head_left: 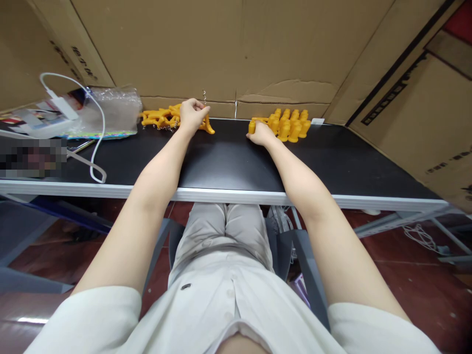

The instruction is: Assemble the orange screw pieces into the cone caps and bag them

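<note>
At the back of the black table, my left hand (192,116) is closed with its fingertips pinched on a yellow-handled corkscrew, whose metal spiral (204,95) points up above the fingers. Beneath and left of this hand lies a tangled pile of yellow corkscrew handles (157,118), with some spirals showing. To the right, my right hand (262,133) is wrapped around a yellow bottle-shaped piece (251,127), its lower part hidden by the fingers. Several similar yellow bottle-shaped pieces (294,130) stand upright in a group just beyond that hand.
Cardboard walls (287,49) close off the table's back and right. On the left are a clear plastic bag (114,110), a white cable (101,105) and a small white box (64,107). A white label (317,121) lies behind the upright pieces. The table's metal edge (232,195) runs before me.
</note>
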`<state>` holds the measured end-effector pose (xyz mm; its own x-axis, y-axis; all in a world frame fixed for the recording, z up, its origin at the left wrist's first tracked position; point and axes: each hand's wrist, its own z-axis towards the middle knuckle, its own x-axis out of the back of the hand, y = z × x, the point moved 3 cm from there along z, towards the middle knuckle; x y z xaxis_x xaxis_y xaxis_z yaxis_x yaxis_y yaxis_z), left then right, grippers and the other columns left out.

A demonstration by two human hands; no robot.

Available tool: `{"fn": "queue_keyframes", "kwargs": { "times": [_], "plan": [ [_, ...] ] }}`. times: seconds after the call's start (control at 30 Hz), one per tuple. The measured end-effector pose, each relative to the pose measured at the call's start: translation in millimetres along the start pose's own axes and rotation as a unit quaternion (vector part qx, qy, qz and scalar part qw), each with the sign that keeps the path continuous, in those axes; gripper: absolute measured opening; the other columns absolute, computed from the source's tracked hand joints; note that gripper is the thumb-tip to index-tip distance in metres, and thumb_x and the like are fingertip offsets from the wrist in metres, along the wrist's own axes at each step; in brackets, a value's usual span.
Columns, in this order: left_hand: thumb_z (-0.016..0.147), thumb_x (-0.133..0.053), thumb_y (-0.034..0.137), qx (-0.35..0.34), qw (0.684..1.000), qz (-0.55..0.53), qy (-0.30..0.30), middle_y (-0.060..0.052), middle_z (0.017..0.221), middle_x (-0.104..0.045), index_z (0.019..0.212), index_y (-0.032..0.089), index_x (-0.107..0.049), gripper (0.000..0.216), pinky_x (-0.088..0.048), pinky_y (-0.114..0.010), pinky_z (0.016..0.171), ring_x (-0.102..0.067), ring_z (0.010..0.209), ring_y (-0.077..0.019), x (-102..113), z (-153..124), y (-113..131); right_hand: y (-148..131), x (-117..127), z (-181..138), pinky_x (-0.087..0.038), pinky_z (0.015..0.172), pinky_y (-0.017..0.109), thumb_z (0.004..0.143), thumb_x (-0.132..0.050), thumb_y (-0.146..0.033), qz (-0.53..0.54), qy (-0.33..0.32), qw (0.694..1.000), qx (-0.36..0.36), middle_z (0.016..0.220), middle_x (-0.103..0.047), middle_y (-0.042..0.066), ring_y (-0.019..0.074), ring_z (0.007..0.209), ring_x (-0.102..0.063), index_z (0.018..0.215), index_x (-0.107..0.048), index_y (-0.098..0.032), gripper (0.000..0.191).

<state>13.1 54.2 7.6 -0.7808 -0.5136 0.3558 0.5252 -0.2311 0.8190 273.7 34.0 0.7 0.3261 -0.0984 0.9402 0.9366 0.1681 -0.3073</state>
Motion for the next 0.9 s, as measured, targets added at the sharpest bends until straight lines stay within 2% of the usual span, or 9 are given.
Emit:
{"fn": "queue_keyframes", "kwargs": {
  "times": [0.2, 0.33, 0.47, 0.53, 0.63, 0.7, 0.77, 0.9],
  "plan": [
    [0.094, -0.070, 0.027, -0.009, 0.996, 0.089, -0.018, -0.006, 0.089, -0.073, 0.094, 0.021, -0.068, 0.007, -0.067, -0.042, 0.096, -0.078, 0.097, -0.0261, 4, -8, 4, 0, 1, 0, -0.053, 0.125, 0.047, 0.107, -0.072, -0.022, 0.000, 0.006, 1.000, -0.001, 0.160, -0.065, 0.028, 0.0376, 0.150, -0.065, 0.159, -0.060, -0.002, 0.057],
    [0.096, -0.066, 0.031, -0.023, 0.991, 0.132, -0.022, -0.010, 0.102, -0.078, 0.111, 0.020, -0.074, 0.021, -0.066, -0.047, 0.103, -0.079, 0.110, -0.0305, 7, -10, 5, 2, -1, 3, -0.054, 0.124, 0.048, 0.105, -0.072, -0.022, -0.001, 0.010, 1.000, 0.004, 0.158, -0.067, 0.027, 0.0391, 0.149, -0.066, 0.158, -0.061, -0.003, 0.058],
    [0.095, -0.065, 0.031, -0.029, 0.986, 0.159, -0.034, -0.011, 0.104, -0.080, 0.116, 0.019, -0.076, 0.027, -0.064, -0.048, 0.108, -0.079, 0.113, -0.0316, 8, -10, 3, 4, -3, 6, -0.055, 0.123, 0.050, 0.102, -0.074, -0.021, 0.011, 0.019, 1.000, 0.010, 0.155, -0.070, 0.025, 0.0390, 0.146, -0.068, 0.155, -0.063, -0.006, 0.056],
    [0.092, -0.068, 0.029, -0.012, 0.981, 0.177, -0.077, -0.011, 0.097, -0.079, 0.114, 0.019, -0.077, 0.026, -0.064, -0.050, 0.106, -0.079, 0.108, -0.0326, 6, -12, -1, 3, -3, 5, -0.055, 0.123, 0.049, 0.103, -0.074, -0.021, 0.011, 0.016, 1.000, 0.008, 0.155, -0.070, 0.025, 0.0382, 0.147, -0.068, 0.154, -0.064, -0.006, 0.054],
    [0.085, -0.073, 0.025, 0.026, 0.961, 0.203, -0.184, -0.010, 0.083, -0.076, 0.104, 0.019, -0.078, 0.020, -0.066, -0.051, 0.100, -0.080, 0.094, -0.0332, 2, -18, -8, 2, -1, 2, -0.055, 0.123, 0.047, 0.105, -0.072, -0.022, 0.003, 0.010, 1.000, 0.003, 0.157, -0.067, 0.027, 0.0378, 0.148, -0.067, 0.155, -0.063, -0.003, 0.054],
    [0.085, -0.074, 0.023, 0.027, 0.949, 0.225, -0.218, -0.010, 0.081, -0.075, 0.099, 0.019, -0.079, 0.016, -0.065, -0.049, 0.099, -0.080, 0.091, -0.0324, 0, -22, -8, 1, 0, 1, -0.054, 0.123, 0.047, 0.105, -0.071, -0.022, -0.002, 0.008, 1.000, 0.005, 0.158, -0.066, 0.028, 0.0380, 0.149, -0.066, 0.157, -0.061, -0.002, 0.056],
    [0.086, -0.074, 0.023, 0.007, 0.944, 0.260, -0.205, -0.012, 0.088, -0.078, 0.101, 0.018, -0.080, 0.018, -0.063, -0.048, 0.104, -0.080, 0.099, -0.0334, 0, -23, -6, 1, 0, 1, -0.054, 0.124, 0.048, 0.105, -0.071, -0.021, -0.004, 0.007, 1.000, 0.005, 0.158, -0.066, 0.028, 0.0385, 0.149, -0.066, 0.157, -0.060, -0.003, 0.057],
    [0.092, -0.071, 0.029, -0.037, 0.938, 0.313, -0.146, -0.016, 0.123, -0.080, 0.124, 0.020, -0.080, 0.034, -0.055, -0.050, 0.120, -0.071, 0.133, -0.0387, 5, -23, 4, 0, 0, 2, -0.053, 0.124, 0.047, 0.105, -0.071, -0.021, 0.005, 0.010, 1.000, 0.008, 0.159, -0.066, 0.027, 0.0381, 0.150, -0.065, 0.156, -0.061, -0.003, 0.055]
  ]
}}
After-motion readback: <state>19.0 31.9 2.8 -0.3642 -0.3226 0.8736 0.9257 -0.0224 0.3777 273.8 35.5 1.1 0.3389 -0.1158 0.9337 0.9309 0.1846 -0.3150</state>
